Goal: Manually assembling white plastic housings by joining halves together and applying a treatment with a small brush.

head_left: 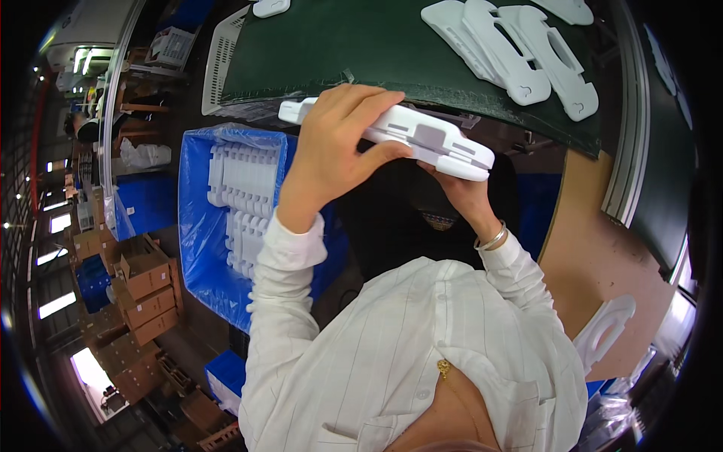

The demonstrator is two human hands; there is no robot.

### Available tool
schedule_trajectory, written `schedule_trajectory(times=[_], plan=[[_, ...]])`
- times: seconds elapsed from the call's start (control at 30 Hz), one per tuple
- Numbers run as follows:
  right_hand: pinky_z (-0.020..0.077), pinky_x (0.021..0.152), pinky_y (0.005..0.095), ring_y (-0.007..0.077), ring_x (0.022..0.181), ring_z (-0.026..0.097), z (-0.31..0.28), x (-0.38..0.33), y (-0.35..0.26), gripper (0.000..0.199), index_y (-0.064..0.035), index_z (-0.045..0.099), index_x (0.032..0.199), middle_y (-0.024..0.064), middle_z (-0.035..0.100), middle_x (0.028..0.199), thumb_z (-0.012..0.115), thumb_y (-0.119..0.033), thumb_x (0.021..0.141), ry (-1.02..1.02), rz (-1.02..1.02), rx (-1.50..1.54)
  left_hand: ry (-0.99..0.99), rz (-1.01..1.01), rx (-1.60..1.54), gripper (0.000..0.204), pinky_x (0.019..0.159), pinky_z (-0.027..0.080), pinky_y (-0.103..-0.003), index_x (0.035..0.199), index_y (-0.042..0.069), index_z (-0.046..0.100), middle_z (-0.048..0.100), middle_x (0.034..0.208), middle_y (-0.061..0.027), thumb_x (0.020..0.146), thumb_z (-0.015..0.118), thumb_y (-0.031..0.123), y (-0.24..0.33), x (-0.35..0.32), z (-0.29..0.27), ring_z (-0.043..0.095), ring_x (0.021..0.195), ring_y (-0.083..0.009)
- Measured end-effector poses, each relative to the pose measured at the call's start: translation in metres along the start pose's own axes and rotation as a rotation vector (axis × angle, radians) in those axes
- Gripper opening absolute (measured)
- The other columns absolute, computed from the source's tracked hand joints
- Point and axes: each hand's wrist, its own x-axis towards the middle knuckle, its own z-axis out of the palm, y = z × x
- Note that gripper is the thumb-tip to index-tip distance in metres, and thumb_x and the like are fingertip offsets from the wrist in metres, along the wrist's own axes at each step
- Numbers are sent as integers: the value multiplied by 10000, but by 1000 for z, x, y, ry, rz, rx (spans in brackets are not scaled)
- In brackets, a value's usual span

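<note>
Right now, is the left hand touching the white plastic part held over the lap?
Touching. The head view shows the left hand wrapped over the top of the white plastic part, fingers pressed on its upper face, while the right hand supports it from below.

Matt white plastic part [407,135], glossy blue plastic crate [197,226], dull green conveyor belt [392,45].

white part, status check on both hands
Left hand grips white part from above. Right hand supports it underneath. Nothing in the way.
</note>
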Motion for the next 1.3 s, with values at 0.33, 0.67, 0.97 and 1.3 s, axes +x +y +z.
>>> schedule_trajectory(times=[0.33,0.67,0.97,1.3], plan=[[474,836,254,106,942,587,32,38,57,453,-27,580,1112,32,627,1022,798,-45,716,-223,74,-3,-82,-233,28,483,796,430,-354,1083,39,633,633,1025,-94,695,770,292,-40,-60,8,570,910,-281],[334,1058,434,292,1205,487,44,61,-18,605,-34,500,1274,116,547,1254,746,-143,732,-330,-576,-856,18,-274,176,418,764,425,-369,1052,45,625,628,960,-75,726,746,278,-52,-75,28,577,860,-272],[417,894,390,282,966,575,48,87,-20,417,-16,598,1116,117,612,1027,722,-112,731,-546,-513,-895,13,-354,148,400,767,448,-383,1087,49,634,637,981,-106,715,730,162,-45,-74,25,587,875,-315],[427,883,449,334,931,586,39,108,-12,420,-20,594,1087,156,624,954,736,-127,706,-493,-669,-929,-3,-285,202,377,792,448,-403,1093,45,632,637,1021,-122,737,675,161,-59,-57,25,581,903,-335]])
